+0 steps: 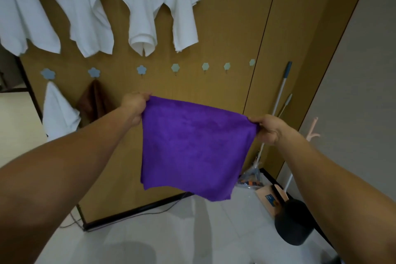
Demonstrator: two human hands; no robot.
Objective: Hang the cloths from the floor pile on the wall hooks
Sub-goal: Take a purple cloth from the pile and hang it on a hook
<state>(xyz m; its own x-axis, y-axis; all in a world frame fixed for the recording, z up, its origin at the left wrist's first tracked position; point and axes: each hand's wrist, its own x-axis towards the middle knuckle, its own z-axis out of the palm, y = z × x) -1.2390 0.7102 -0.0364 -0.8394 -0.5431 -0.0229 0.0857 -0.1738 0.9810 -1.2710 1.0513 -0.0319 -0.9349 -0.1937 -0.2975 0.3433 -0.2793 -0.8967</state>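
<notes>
Both hands are out toward the wooden wall (225,28): left hand (135,106) pinches one top corner of the purple cloth (192,148) and right hand (267,127) pinches the other, fingers curled on the fabric, so it hangs spread flat between them. Just past the left hand, a brown cloth (93,100) and a small white cloth (60,111) hang on flower-shaped hooks (141,69), whose row runs on above the gap between the hands. Higher up are big white cloths (141,13), and a mop handle (280,92) leans beyond the right hand.
</notes>
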